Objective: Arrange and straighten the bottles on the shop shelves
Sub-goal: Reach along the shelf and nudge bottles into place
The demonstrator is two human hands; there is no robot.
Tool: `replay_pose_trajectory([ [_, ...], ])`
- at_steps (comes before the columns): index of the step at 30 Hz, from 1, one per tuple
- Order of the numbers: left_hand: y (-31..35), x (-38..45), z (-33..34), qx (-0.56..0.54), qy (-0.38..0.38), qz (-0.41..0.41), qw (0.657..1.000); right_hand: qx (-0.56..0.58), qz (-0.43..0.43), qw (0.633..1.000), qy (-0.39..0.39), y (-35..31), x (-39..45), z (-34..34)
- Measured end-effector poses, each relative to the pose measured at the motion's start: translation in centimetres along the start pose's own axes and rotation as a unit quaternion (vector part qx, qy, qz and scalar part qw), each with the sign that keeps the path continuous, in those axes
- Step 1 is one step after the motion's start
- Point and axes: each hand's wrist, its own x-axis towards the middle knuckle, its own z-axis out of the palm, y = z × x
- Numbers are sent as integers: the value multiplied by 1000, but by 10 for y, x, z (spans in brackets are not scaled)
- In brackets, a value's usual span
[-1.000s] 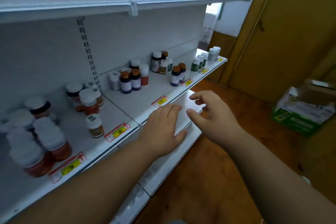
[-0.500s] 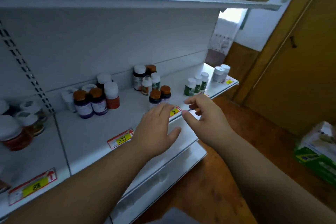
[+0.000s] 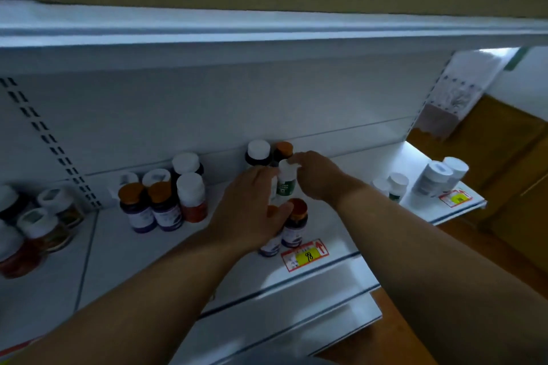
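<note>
One small green-labelled bottle (image 3: 285,184) stands mid-shelf (image 3: 341,234), the right hand (image 3: 318,178) pinching its white cap, the left hand (image 3: 252,210) cupping its side. Likely light, rigid plastic, smooth and easily toppled; best gripped round the body, low.

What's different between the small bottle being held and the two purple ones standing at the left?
The green-label bottle has a white cap; the two purple-label bottles have orange caps. It looks slimmer and pale-bodied; they look wider and dark. It is gripped by the right hand, with the left hand beside it; they stand untouched. All stand upright on the same shelf.
</note>
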Motion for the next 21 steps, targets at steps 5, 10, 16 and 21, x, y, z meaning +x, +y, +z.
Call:
replay_pose_trajectory([
  [5, -4, 20, 6, 12, 13, 1, 1000, -66, -36, 997, -22, 4, 38, 12],
  [10, -2, 27, 12, 19, 15, -27, 999, -56, -70, 996, 14, 17, 49, 15],
  [16, 7, 38, 20, 4, 30, -31, 999, 271, -11, 952, 140, 50, 11, -29],
  [21, 43, 58, 42, -26, 43, -2, 999, 368, -49, 921, 116, 68, -11, -66],
])
